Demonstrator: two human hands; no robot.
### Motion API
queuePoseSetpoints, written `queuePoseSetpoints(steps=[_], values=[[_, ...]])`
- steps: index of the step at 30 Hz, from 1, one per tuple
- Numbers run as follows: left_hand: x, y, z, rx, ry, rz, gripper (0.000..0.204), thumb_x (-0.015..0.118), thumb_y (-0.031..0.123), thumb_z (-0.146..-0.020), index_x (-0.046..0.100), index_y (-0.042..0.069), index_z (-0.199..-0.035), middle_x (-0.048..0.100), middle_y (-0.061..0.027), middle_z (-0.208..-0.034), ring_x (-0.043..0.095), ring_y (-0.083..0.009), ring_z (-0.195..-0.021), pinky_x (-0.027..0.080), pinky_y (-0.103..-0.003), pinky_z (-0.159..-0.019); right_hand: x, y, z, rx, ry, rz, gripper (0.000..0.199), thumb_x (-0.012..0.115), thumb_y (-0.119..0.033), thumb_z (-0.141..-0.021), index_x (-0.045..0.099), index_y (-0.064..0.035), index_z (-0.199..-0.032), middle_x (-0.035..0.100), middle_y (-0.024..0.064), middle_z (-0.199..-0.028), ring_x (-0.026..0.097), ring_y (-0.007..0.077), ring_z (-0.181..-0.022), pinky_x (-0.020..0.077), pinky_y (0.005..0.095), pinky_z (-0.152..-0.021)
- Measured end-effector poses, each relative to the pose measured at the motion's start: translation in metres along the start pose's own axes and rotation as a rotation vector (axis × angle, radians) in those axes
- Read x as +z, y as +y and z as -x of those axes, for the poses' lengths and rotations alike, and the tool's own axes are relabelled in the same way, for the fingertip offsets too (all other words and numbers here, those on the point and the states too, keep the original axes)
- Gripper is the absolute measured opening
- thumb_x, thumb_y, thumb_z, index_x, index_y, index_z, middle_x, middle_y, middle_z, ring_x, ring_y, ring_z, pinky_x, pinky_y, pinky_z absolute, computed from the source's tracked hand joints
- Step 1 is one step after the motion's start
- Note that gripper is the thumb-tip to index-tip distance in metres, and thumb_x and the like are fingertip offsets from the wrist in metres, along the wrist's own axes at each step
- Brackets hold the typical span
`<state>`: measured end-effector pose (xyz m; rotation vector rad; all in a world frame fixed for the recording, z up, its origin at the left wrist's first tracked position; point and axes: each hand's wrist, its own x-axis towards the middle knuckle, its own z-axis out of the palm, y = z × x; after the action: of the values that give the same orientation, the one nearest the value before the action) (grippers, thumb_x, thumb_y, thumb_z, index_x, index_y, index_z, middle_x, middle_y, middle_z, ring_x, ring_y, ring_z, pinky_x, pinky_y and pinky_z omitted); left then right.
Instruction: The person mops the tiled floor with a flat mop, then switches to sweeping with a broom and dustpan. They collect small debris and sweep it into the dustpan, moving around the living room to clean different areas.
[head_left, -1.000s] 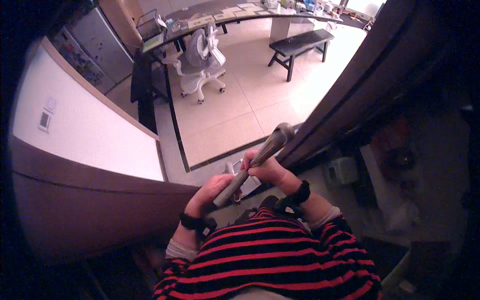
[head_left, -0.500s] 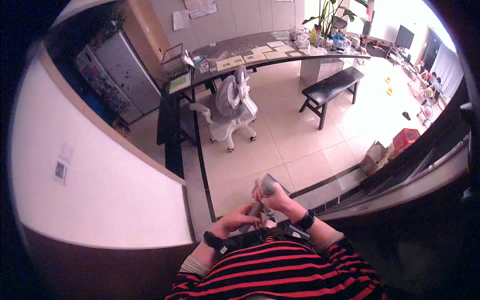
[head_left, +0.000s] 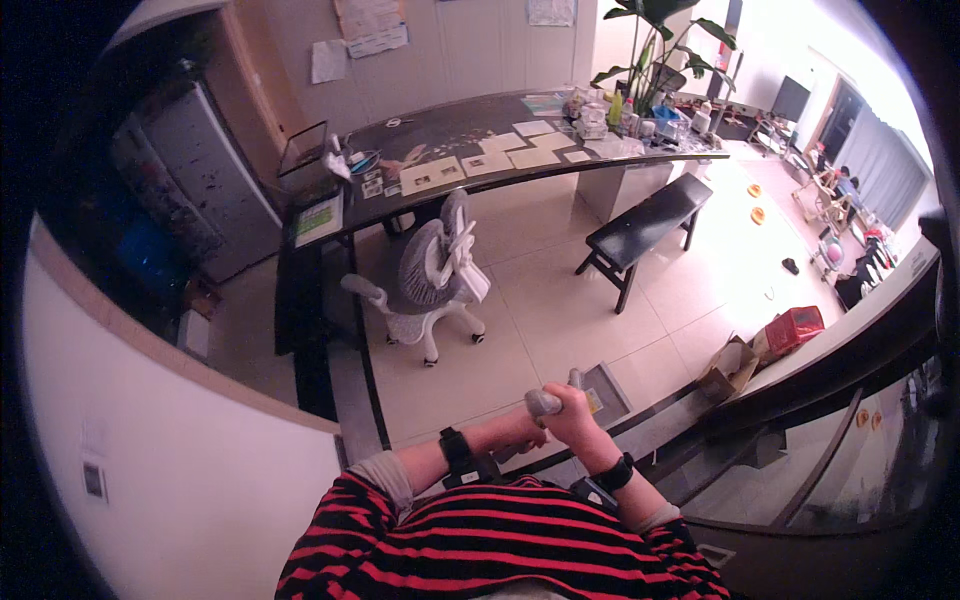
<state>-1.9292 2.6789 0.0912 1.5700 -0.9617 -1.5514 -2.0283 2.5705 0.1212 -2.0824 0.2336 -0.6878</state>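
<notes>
Both of my hands are close together in front of my waist. My right hand (head_left: 572,416) is closed around a grey handle (head_left: 543,403) whose rounded end sticks out at its left side. Just beyond that hand is a flat grey rectangular piece (head_left: 612,396) with a raised rim, like a shallow pan; I cannot tell how it joins the handle. My left hand (head_left: 518,428) lies just left of and below the right, its fingers curled and partly hidden. A dark grey part shows beneath it, too unclear to name.
Ahead, a long dark table (head_left: 420,150) carries papers and bottles. A grey-white swivel chair (head_left: 440,270) and a black bench (head_left: 645,235) stand before it. A white wall (head_left: 180,440) is at left. At right are a cardboard box (head_left: 728,366) and a red box (head_left: 793,328).
My view has shifted, and the table and chair appear further left. My left forearm has swung more crosswise. The flat grey piece was tilted by my right hand and now shows its broad face.
</notes>
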Motion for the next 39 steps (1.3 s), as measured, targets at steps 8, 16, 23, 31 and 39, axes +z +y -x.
queuePoseSetpoints(steps=[8, 16, 23, 31, 39], values=[[-0.104, 0.075, -0.134, 0.078, -0.219, -0.029, 0.023, 0.057, 0.001, -0.071, 0.049, 0.006, -0.092, 0.048, -0.0001, -0.059, 0.048, -0.0106, -0.046, 0.035, -0.026, -0.038, -0.068, 0.044, -0.123, 0.040, 0.076, 0.578, 0.023, 0.072, -0.017, -0.064, 0.062, -0.0123, -0.084, 0.059, 0.0116, -0.088, 0.058, 0.0319, -0.079, 0.0461, 0.0389, -0.066], [-0.116, 0.120, -0.268, 0.346, -0.412, -0.122, 0.047, 0.069, 0.019, -0.075, 0.048, 0.009, -0.117, 0.059, -0.0089, -0.096, 0.059, -0.0182, -0.077, 0.048, -0.031, -0.066, -0.143, 0.105, -0.138, 0.723, 0.090, -0.878, 0.031, 0.055, -0.015, -0.084, 0.052, -0.0066, -0.114, 0.063, 0.0153, -0.082, 0.064, 0.0272, -0.070, 0.0505, 0.0339, -0.053], [-0.106, 0.148, -0.420, 0.442, -0.186, -0.470, 0.055, 0.062, 0.009, -0.078, 0.034, 0.001, -0.124, 0.062, -0.0173, -0.089, 0.063, -0.0319, -0.084, 0.051, -0.038, -0.071, -0.223, 0.202, -0.178, 0.677, 0.290, -1.547, 0.043, 0.035, -0.041, -0.092, 0.045, -0.0106, -0.120, 0.055, 0.0183, -0.110, 0.059, 0.0358, -0.085, 0.0531, 0.0454, -0.059], [-0.089, 0.228, -0.564, 0.401, -0.100, -0.381, 0.041, 0.050, -0.001, -0.076, 0.037, -0.001, -0.115, 0.060, -0.0264, -0.091, 0.059, -0.0408, -0.092, 0.047, -0.044, -0.072, -0.357, 0.314, -0.251, 0.793, 0.340, -1.510, 0.031, 0.049, -0.023, -0.086, 0.049, -0.0082, -0.114, 0.056, 0.0113, -0.105, 0.055, 0.0229, -0.089, 0.0487, 0.0343, -0.059], [-0.094, 0.297, -0.719, 0.477, -0.230, -0.180, 0.039, 0.066, 0.015, -0.078, 0.044, 0.003, -0.108, 0.056, -0.0195, -0.091, 0.058, -0.0276, -0.088, 0.047, -0.036, -0.072, -0.454, 0.389, -0.320, 0.864, 0.482, -1.265, 0.013, 0.051, -0.011, -0.084, 0.054, -0.0081, -0.096, 0.059, 0.0061, -0.087, 0.055, 0.0153, -0.068, 0.0460, 0.0273, -0.057]])
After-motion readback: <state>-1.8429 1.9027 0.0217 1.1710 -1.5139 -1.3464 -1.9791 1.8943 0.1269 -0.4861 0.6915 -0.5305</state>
